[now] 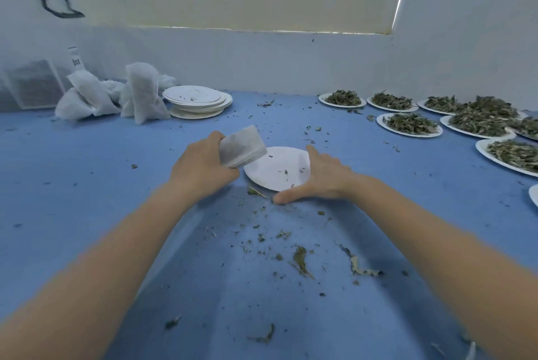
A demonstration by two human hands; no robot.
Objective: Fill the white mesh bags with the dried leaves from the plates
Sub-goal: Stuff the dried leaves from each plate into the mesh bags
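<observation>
My left hand grips a white mesh bag that looks filled, holding it just left of a white plate. That plate lies on the blue surface and carries only a few leaf crumbs. My right hand rests at the plate's right edge with fingers straight and the thumb stretched along its near rim. Several plates heaped with dried leaves stand at the right. Filled mesh bags are piled at the back left.
A stack of used plates sits beside the bag pile. Leaf scraps litter the blue cover in front of me. A white wall runs along the back, and a clear plastic bag stands at the far left.
</observation>
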